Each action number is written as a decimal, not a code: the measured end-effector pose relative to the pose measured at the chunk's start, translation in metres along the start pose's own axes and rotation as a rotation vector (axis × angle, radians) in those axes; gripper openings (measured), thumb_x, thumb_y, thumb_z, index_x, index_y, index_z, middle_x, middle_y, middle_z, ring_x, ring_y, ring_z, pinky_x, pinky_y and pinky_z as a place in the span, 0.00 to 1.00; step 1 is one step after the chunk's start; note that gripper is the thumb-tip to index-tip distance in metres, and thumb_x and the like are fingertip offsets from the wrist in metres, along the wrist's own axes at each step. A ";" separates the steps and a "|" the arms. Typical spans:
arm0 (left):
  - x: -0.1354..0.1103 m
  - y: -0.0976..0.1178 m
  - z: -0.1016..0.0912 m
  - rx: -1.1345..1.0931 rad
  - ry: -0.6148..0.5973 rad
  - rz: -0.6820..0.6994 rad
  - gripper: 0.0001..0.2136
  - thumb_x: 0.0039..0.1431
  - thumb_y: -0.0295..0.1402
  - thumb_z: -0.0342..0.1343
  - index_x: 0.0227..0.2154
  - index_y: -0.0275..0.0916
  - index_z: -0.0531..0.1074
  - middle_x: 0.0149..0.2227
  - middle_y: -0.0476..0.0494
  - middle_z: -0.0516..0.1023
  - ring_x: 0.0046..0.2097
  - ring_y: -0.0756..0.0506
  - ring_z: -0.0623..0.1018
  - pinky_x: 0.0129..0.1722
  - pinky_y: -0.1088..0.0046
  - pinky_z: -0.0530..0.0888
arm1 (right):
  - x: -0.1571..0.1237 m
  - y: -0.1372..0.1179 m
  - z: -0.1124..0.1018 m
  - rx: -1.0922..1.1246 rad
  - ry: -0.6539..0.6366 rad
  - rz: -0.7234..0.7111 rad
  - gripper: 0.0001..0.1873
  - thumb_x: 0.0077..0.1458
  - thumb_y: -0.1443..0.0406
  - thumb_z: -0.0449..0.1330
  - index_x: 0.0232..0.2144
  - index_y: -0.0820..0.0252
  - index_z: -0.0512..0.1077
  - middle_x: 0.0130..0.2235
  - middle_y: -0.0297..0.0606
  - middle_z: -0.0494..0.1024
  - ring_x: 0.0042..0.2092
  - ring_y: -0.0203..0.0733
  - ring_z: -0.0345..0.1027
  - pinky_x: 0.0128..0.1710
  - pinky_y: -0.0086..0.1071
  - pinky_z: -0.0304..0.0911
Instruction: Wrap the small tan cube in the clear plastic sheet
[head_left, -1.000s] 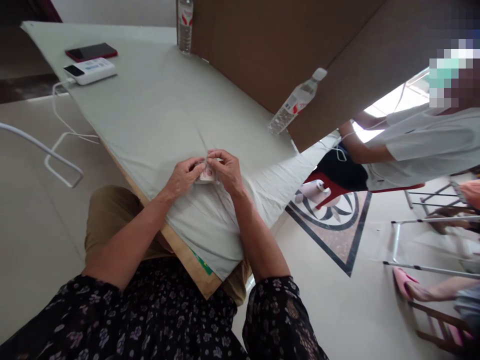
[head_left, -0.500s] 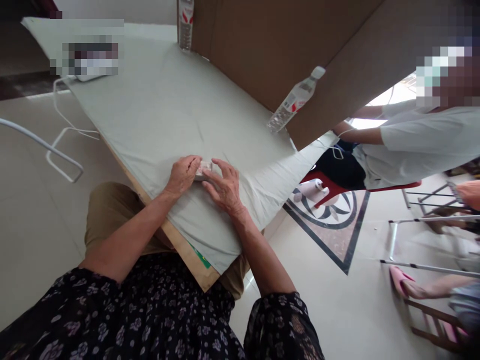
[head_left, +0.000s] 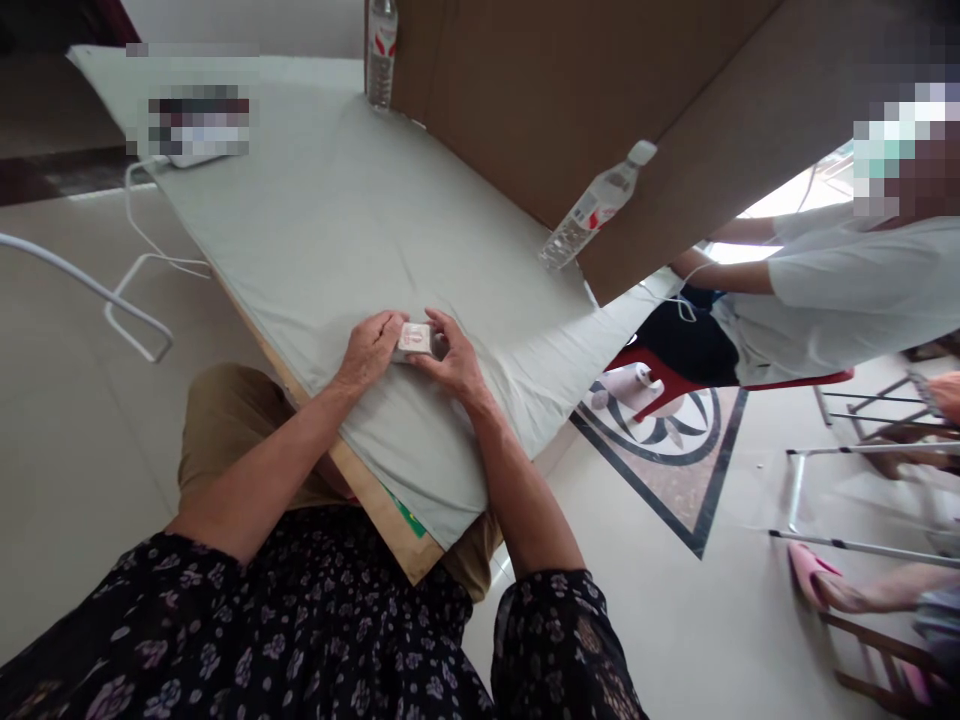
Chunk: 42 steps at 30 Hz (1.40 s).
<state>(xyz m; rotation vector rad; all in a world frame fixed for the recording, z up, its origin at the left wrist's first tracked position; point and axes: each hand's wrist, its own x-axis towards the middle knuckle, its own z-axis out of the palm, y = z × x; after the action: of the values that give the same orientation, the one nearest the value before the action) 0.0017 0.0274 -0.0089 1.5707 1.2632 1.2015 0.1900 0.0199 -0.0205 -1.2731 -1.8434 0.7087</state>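
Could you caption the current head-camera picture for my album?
A person's left hand and right hand frame a small, pale, red-marked block on a cloth-covered table, brown cardboard beyond.

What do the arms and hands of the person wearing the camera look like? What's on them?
The left hand and right hand have no gloves, and the forearms are bare. The left sleeve and right sleeve are black with little pale flowers, ending near the elbows. Part of the right one looks lacy. I see no watch.
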 end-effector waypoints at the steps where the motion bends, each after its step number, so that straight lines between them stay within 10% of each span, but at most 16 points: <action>1: 0.000 -0.002 0.001 -0.047 0.033 -0.016 0.16 0.69 0.41 0.50 0.44 0.38 0.80 0.44 0.40 0.85 0.46 0.43 0.82 0.49 0.67 0.78 | -0.001 0.000 0.001 0.008 0.035 0.006 0.42 0.51 0.50 0.72 0.65 0.51 0.67 0.59 0.45 0.79 0.59 0.53 0.73 0.62 0.50 0.67; 6: 0.000 -0.011 0.007 -0.208 0.189 -0.082 0.16 0.63 0.36 0.55 0.52 0.39 0.76 0.52 0.37 0.83 0.55 0.41 0.81 0.59 0.60 0.77 | -0.003 0.004 0.000 0.033 0.133 0.067 0.39 0.53 0.49 0.69 0.64 0.53 0.68 0.60 0.47 0.78 0.58 0.52 0.73 0.59 0.48 0.69; 16: -0.014 -0.001 0.007 -0.046 0.105 -0.048 0.22 0.56 0.32 0.60 0.55 0.38 0.75 0.57 0.35 0.80 0.57 0.37 0.80 0.55 0.57 0.80 | -0.018 0.007 -0.002 0.061 0.162 0.062 0.47 0.51 0.44 0.70 0.68 0.53 0.63 0.68 0.51 0.69 0.67 0.58 0.65 0.67 0.55 0.63; 42: -0.016 0.001 0.009 0.005 0.038 0.045 0.20 0.60 0.36 0.59 0.55 0.38 0.75 0.55 0.36 0.81 0.55 0.40 0.81 0.55 0.60 0.80 | -0.015 -0.016 -0.018 -0.194 0.208 -0.060 0.12 0.66 0.53 0.62 0.46 0.46 0.82 0.57 0.40 0.80 0.61 0.54 0.71 0.66 0.56 0.62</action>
<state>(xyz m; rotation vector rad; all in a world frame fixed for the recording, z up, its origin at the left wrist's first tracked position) 0.0101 0.0114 -0.0135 1.5944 1.2619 1.2628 0.1994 0.0009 -0.0018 -1.3536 -1.8021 0.3571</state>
